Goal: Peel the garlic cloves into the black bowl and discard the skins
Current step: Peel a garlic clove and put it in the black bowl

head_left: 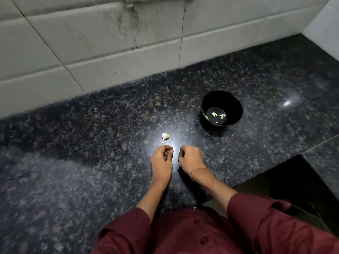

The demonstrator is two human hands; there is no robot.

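The black bowl (236, 107) stands on the dark granite counter, right of centre, with several peeled garlic cloves (213, 114) on its bottom. A partial garlic bulb with a thin stem (165, 136) lies on the counter just beyond my left hand. My left hand (161, 160) has its fingers curled and its thumb pressed against them, pinching a small garlic clove that is almost wholly hidden. A short gap to the right, my right hand (189, 159) is curled too, with nothing visible in it. Both hands hover low over a bright glare on the counter.
A tiled wall (110, 52) runs along the back of the granite counter (73, 153). The counter edge drops into a dark opening (293, 189) at the lower right. A small scrap of garlic skin (194, 208) lies on my maroon shirt.
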